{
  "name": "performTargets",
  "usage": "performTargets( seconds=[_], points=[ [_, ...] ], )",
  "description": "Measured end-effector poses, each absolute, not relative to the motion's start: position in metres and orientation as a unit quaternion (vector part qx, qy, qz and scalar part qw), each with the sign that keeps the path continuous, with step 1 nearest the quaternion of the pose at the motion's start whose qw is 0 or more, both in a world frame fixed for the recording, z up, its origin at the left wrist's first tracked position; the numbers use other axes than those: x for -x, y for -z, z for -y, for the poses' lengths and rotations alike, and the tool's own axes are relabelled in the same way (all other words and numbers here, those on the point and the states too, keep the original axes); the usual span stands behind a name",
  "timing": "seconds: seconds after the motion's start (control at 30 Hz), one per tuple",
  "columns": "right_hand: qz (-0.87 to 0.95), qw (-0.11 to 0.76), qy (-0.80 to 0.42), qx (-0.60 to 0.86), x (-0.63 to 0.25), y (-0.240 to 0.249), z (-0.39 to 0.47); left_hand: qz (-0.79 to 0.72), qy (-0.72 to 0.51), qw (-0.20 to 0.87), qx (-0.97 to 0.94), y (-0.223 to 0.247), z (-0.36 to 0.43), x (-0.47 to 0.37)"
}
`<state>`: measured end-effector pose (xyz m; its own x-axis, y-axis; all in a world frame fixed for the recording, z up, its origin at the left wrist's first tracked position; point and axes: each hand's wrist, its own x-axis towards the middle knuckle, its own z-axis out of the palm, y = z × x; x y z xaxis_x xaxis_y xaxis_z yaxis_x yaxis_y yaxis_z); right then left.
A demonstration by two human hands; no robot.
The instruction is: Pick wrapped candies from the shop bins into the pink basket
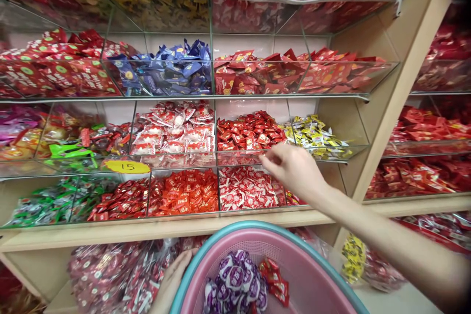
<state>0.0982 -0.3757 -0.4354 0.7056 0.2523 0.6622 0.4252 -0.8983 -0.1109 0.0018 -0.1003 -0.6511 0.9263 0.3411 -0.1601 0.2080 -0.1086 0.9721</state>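
Note:
My left hand (175, 272) grips the left side of a pink basket (294, 255) with a teal outer rim, its fingers partly hidden by the rim. Inside lie a heap of purple-and-white wrapped candies (237, 277) and a few red-wrapped candies (275, 279). My right hand (296, 169) is raised in front of the shelves with its fingers curled together; whether anything is inside them is hidden. Just behind it are a bin of small red-wrapped candies (253, 130) and a bin of yellow-and-white candies (316, 135). Red-and-white candies (250, 189) lie below it.
Clear dividers and front panels split the tiered shelves into bins. Above are blue packets (176, 68) and red packets (257, 71). A yellow price tag (127, 166) hangs on a front panel. Bagged candies (106, 274) sit underneath. A wooden side panel (401, 78) stands at right.

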Motion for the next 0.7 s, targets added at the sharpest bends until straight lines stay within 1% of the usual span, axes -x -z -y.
performTargets(
  seconds=[0.07,0.17,0.3,0.4,0.57,0.7],
  points=[
    [0.146,0.108,0.344,0.921,-0.111,0.408,0.366,-0.183,-0.054,0.639,-0.745,0.648,0.101,0.0],
    [0.094,0.08,0.309,0.943,-0.128,0.388,0.352,-0.174,-0.056,0.638,-0.748,0.645,0.101,0.003],
    [0.076,0.056,0.265,0.96,-0.135,0.386,0.336,-0.155,-0.059,0.636,-0.754,0.644,0.098,0.007],
    [0.07,0.042,0.254,0.964,-0.135,0.387,0.33,-0.125,-0.072,0.639,-0.756,0.654,0.092,0.004],
    [0.055,0.049,0.221,0.972,-0.138,0.382,0.327,-0.167,-0.075,0.638,-0.748,0.683,0.081,-0.015],
    [0.048,0.06,0.212,0.974,-0.141,0.379,0.326,-0.155,-0.081,0.64,-0.748,0.693,0.077,-0.021]
  ],
)
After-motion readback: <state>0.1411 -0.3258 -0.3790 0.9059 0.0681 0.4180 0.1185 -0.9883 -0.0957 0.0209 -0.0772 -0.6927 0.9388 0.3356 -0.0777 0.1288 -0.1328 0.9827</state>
